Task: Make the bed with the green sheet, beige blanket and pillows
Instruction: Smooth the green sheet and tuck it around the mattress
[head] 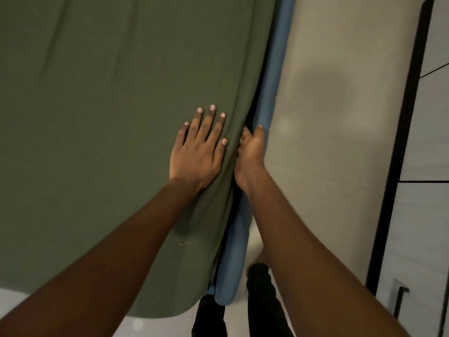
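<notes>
While the left hand (195, 158) presses the green sheet (109, 113), fingers (211, 120) released, the right hand (251, 148) curls beside the blue rail (273, 79). Its grasp is hidden.

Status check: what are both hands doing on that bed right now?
Left hand flat on green sheet. Right hand reaching down gap beside blue rail; grip unclear. Nothing blocking.

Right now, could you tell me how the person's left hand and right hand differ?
The left hand lies flat, fingers spread, on the green sheet; the right hand curls round the blue rail. The left hand's fingers all show; the right hand's dip into the gap. Both are beside the sheet's edge.
</notes>
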